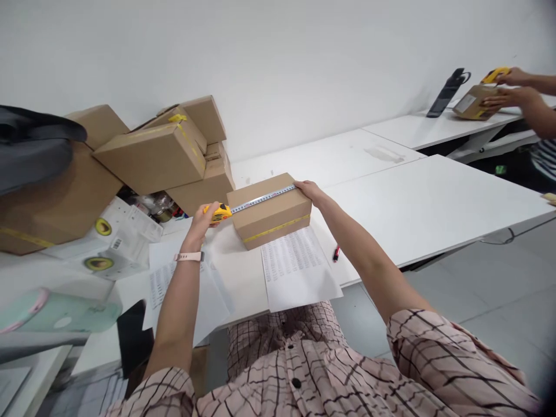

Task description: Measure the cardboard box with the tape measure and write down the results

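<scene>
Sheet [299, 266] laps front edge of table [249, 284]; tiny print, unreadable. L hand [203, 220] grasps tape measure [220, 214]; R hand [308, 192] grips blade [263, 199] end at box's [256, 219] R edge. Box on table, long axis approx. L–R, R end slightly farther. Cartons [152, 156] crowd L; roomy tabletop [412, 214] R. Co-worker's box [478, 95] far R, label [466, 103] illegible.

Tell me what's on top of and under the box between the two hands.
Across the top of the box runs a measuring tape, one end at the right hand. A printed sheet meets the near bottom edge; whether it continues underneath is covered.
</scene>
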The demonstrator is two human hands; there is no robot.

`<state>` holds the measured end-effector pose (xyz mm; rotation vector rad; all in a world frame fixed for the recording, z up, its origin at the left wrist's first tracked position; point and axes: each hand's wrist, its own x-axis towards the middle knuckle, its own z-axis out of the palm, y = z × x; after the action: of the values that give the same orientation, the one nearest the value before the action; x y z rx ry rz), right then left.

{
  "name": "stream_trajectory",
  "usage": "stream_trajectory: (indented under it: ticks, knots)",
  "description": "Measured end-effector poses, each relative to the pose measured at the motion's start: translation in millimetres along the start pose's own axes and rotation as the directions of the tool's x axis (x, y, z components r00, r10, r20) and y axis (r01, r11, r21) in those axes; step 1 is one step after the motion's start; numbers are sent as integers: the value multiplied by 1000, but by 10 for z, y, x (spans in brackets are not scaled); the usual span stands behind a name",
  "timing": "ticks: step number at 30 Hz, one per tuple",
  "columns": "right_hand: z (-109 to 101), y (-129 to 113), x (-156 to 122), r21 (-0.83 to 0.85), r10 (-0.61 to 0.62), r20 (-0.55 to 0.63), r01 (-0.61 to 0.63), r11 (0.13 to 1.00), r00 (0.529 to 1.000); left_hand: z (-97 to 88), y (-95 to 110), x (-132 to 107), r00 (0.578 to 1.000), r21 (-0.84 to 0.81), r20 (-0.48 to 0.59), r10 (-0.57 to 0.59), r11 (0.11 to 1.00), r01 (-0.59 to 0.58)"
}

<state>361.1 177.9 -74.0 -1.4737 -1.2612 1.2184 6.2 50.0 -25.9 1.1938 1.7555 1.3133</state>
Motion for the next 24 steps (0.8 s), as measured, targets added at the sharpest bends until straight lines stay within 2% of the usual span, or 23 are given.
stream_trajectory:
  ticks: [3, 6, 11, 13, 15, 16, 17, 19, 20, 21, 22, 24]
  knots:
    - [-20, 35, 7, -19, 7, -48, -8, 1000, 999, 83, 47, -3, 1000, -9, 11, -6, 1000, 6]
    - [-14, 72, 14, -97, -60, -101, 50, 994, 993, 112, 59, 6, 1000, -25, 6, -27, 999, 27]
    - [-25, 95, 22, -164, -185, -156, 159, 974, 970, 20, 138, -75, 1000, -35, 24, 9, 999, -9]
    - [-87, 37, 0, -125, -230, -155, 212, 969, 961, -35, 185, -292, 991, -30, 125, 40, 999, -37]
    - [-150, -75, -41, -56, -306, -125, 301, 952, 944, -19, 192, -670, 942, -46, 336, 29, 999, -14]
    - [-164, -148, -63, -25, -356, -90, 355, 935, 930, 36, 172, -905, 875, -76, 485, 5, 996, 36]
    - [-157, -231, -82, -12, -409, -38, 409, 912, 912, 129, 140, -1149, 788, -115, 616, -19, 987, 114]
    - [-68, -407, -100, -56, -499, 109, 507, 860, 860, 409, 61, -1595, 631, -197, 774, -46, 930, 310]
    - [11, -492, -95, -98, -518, 188, 541, 835, 834, 578, 31, -1762, 612, -247, 790, -43, 891, 380]
    - [107, -570, -79, -143, -515, 253, 558, 817, 819, 748, 18, -1878, 618, -310, 785, -32, 844, 438]
    - [211, -634, -55, -184, -499, 291, 559, 808, 817, 908, 25, -1937, 660, -382, 751, -27, 798, 467]
    - [414, -711, 8, -238, -466, 281, 532, 813, 839, 1157, 98, -1906, 723, -477, 690, -27, 735, 483]
